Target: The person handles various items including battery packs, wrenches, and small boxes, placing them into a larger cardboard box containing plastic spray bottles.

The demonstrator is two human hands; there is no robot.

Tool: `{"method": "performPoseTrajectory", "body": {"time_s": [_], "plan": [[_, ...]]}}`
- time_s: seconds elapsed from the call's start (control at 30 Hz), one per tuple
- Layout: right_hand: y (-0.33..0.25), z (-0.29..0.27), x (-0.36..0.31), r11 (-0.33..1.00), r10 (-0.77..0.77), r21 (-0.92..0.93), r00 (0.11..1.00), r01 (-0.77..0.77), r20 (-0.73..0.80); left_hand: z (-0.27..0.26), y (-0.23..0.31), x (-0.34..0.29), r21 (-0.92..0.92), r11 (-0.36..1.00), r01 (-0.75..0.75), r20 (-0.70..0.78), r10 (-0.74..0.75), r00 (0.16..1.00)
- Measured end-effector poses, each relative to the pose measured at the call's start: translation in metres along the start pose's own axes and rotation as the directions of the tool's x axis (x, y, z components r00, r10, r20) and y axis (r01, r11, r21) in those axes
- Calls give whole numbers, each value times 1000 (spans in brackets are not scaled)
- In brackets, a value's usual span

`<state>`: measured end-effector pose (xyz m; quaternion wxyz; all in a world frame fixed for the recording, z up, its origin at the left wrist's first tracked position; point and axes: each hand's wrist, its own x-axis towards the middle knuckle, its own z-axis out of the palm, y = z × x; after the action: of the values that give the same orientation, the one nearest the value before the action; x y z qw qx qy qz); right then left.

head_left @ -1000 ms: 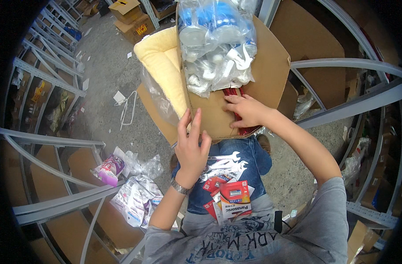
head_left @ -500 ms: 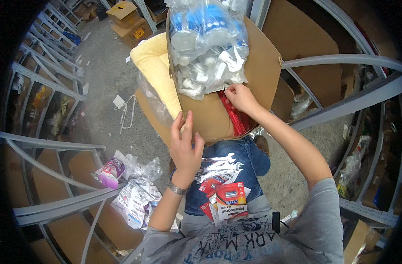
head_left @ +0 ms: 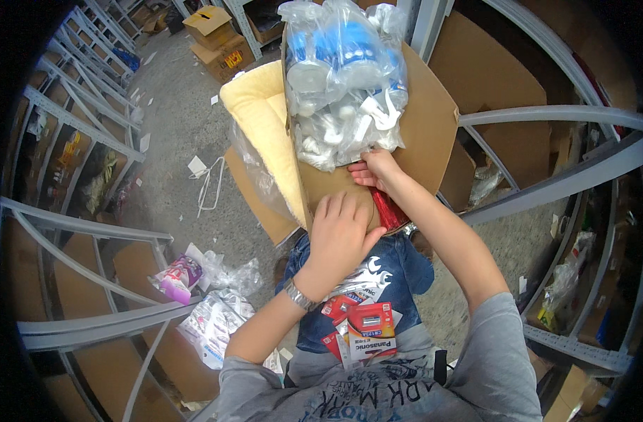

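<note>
An open cardboard box [head_left: 434, 126] tilts toward me over my knees. Inside it lies a clear plastic bag [head_left: 328, 130] with blue-labelled containers and white pump heads. Beside the bag's near edge my right hand [head_left: 376, 171] has its fingers curled together; what they pinch is too small to make out. Below that hand a bundle of shiny red strands [head_left: 388, 211] rests on the cardboard. My left hand [head_left: 341, 232] reaches over the box's near wall, fingers stretched out and nothing visible in them. On my lap are silver wrenches [head_left: 369, 273] and red-and-white battery packs [head_left: 371, 329].
A pale yellow cushion [head_left: 258, 112] leans along the box's left side. Metal shelving [head_left: 89, 327] stands left, with more shelf beams [head_left: 568, 176] close on the right. Plastic-wrapped packets [head_left: 212, 320] lie at lower left. Cardboard boxes [head_left: 219, 49] and white string [head_left: 210, 184] are on the floor.
My left hand has moved right and forward, over the near wall into the box. My right hand has shifted slightly nearer, staying beside the bag's edge.
</note>
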<state>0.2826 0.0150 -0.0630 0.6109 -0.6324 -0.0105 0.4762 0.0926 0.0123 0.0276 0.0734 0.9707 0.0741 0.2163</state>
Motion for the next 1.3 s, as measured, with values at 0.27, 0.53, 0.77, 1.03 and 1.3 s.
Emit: {"method": "performPoseTrajectory", "body": {"time_s": [0.27, 0.53, 0.77, 1.03, 1.3], "plan": [[-16, -12, -67, 1000, -6, -28, 995, 9, 96, 4, -4, -1, -43, 997, 63, 326, -46, 944], [-31, -52, -157, 989, -122, -58, 962, 140, 245, 2, 2, 10, -209, 976, 63, -178, -101, 979], [-34, -74, -178, 660, -564, -490, 806, 570, 177, -33, 2, 14, -925, 257, 278, 152, -421, 894], [-25, -44, -209, 906, -289, -176, 866, 385, 409, -39, -6, 6, -818, 533, 217, 36, -329, 944], [8, -41, -224, 868, -422, -127, 848, 480, 321, -32, 13, -24, -930, 297, 218, 3, -583, 812]]}}
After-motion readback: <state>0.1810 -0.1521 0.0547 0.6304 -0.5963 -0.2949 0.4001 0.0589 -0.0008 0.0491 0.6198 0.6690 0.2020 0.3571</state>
